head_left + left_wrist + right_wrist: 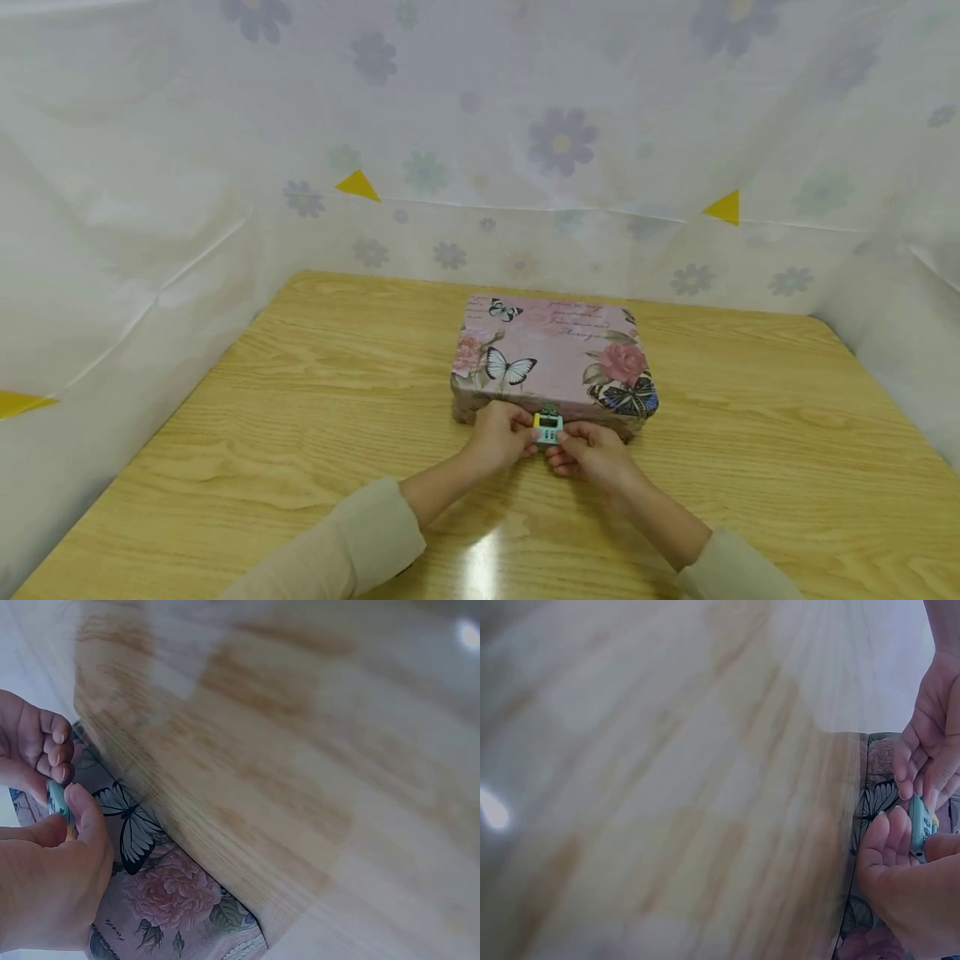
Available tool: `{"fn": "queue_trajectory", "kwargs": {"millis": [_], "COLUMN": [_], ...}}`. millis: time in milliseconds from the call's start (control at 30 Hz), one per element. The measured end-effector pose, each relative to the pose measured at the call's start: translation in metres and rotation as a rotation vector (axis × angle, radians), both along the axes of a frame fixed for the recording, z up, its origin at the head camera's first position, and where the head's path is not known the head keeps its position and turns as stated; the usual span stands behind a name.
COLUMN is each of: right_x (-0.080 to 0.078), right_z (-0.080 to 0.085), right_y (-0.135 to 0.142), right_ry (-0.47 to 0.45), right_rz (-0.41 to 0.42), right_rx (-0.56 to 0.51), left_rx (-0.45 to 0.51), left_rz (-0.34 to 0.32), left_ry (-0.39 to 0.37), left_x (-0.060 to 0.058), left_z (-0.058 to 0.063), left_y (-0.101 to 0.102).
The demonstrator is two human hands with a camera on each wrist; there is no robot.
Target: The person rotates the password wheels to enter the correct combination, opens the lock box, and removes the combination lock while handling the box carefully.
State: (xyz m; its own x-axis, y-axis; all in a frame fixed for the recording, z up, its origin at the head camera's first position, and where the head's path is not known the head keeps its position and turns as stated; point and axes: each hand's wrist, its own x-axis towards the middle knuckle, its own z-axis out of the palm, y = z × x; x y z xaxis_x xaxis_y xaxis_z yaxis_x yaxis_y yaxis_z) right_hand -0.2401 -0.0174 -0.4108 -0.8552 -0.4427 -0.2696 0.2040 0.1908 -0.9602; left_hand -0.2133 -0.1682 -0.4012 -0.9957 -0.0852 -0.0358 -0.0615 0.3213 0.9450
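Observation:
A pink box (551,354) printed with butterflies and roses stands on the wooden table, its lid down. At the middle of its front edge is a small metal clasp (550,409). Just below the clasp hangs a small mint-green and yellow combination padlock (549,436). My left hand (498,435) pinches the padlock's left side between thumb and fingers. From the other side, my right hand (594,455) grips its right edge, thumb on the front face. The right wrist view shows the padlock (921,825) between both hands' fingertips.
The wooden table (300,400) reaches out on both sides of the box. White flower-printed sheeting (480,125) hangs behind and at the sides, with yellow triangles (358,185) on it. Light reflects off the table near the forearms.

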Motion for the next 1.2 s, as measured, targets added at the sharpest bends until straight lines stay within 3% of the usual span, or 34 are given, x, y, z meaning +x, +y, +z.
{"fn": "queue_trajectory", "kwargs": {"millis": [400, 1200], "right_x": [-0.0009, -0.0012], "right_z": [0.0009, -0.0016], "right_y": [-0.0026, 0.0006], "right_ry": [0.033, 0.011], "right_rz": [-0.032, -0.024], "right_rx": [0.062, 0.026], "left_rx": [0.013, 0.015], "left_rz": [0.007, -0.007], "left_ry": [-0.018, -0.029], "left_x": [0.0006, 0.0004], "left_z": [0.0013, 0.0012], "left_y": [0.0009, -0.0001]}}
